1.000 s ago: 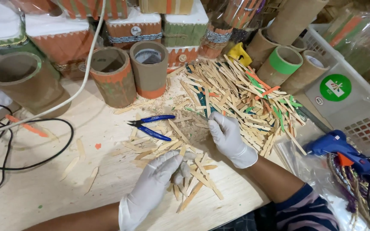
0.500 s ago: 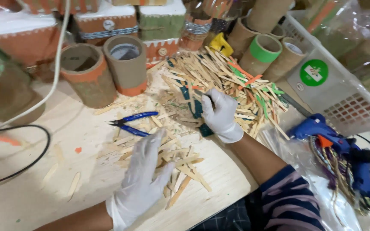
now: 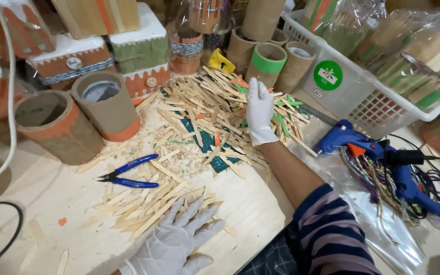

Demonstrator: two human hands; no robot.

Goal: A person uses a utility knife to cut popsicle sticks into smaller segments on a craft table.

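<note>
Two gloved hands (image 3: 259, 109), one blue-handled cutter (image 3: 127, 174), two blue glue guns (image 3: 350, 140), one white basket (image 3: 362, 97)

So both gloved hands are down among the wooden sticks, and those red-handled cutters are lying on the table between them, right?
Not quite: the cutters have blue handles, not red. The head view shows them on the table, with the left hand by the near sticks and the right hand on the far pile.

Craft workshop: glue gun (image 3: 350, 142), wooden sticks (image 3: 199, 114), cardboard tubes (image 3: 107, 104), snips (image 3: 128, 173) on bench
</note>
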